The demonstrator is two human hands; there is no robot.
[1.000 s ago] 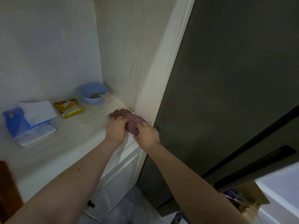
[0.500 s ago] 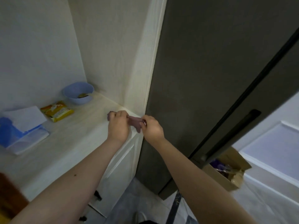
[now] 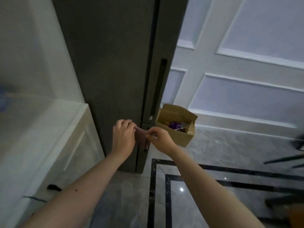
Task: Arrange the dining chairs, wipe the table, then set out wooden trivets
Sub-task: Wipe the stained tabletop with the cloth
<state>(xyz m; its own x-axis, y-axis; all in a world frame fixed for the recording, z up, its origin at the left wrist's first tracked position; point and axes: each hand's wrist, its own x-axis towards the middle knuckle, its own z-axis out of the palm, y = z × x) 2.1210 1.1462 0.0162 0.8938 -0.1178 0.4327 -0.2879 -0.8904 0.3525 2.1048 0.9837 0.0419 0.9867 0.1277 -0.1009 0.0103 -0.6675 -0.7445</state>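
A small mauve cloth point(image 3: 141, 137) hangs between my two hands in front of the dark cabinet. My left hand point(image 3: 123, 138) grips its left side with curled fingers. My right hand point(image 3: 160, 139) pinches its upper right edge. Most of the cloth is hidden behind my hands. No table or trivets are in view; dark chair legs point(image 3: 285, 159) show at the right edge.
A tall dark cabinet point(image 3: 115, 63) stands straight ahead. A white counter unit point(image 3: 49, 129) is on the left. An open cardboard box point(image 3: 176, 125) with odds and ends sits on the marble floor point(image 3: 230, 153) by the white panelled wall point(image 3: 246, 71).
Both hands lifted the cloth off the counter and carried it to the right. The view swung right, away from the counter, toward the cabinet and floor.
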